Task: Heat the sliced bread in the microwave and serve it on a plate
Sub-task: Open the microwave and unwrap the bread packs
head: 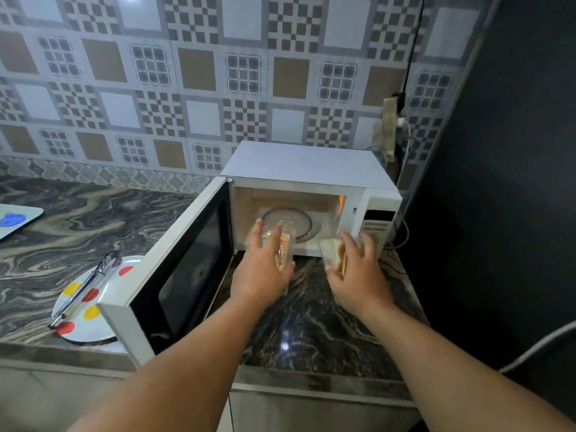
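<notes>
- A white box-shaped microwave oven [307, 169] stands at the far right of the dark marbled stone worktop [311, 322], against the patterned tile wall [187, 73].
- Its black-windowed door [174, 269] is swung wide open to the left; the cavity is lit, and a round clear glass turntable [299, 221] lies on its floor.
- The left hand [265, 269] is closed around a blurred clear plastic wrap with pale sliced bread [282, 247] inside, just in front of the oven opening.
- The right hand [358, 272] grips a second portion of white, brown-crusted bread slices [333, 254], held on edge near the oven's lower right corner, above the worktop.
- The two hands are apart, side by side.
- On the near left, a round white plate with red and yellow dots [93, 325] sits on the worktop, partly hidden behind the door.
- Shiny metal tongs [84, 288] lie slantwise across that plate.
- At the far left edge rests a pale board with a blue mark [18, 221].
</notes>
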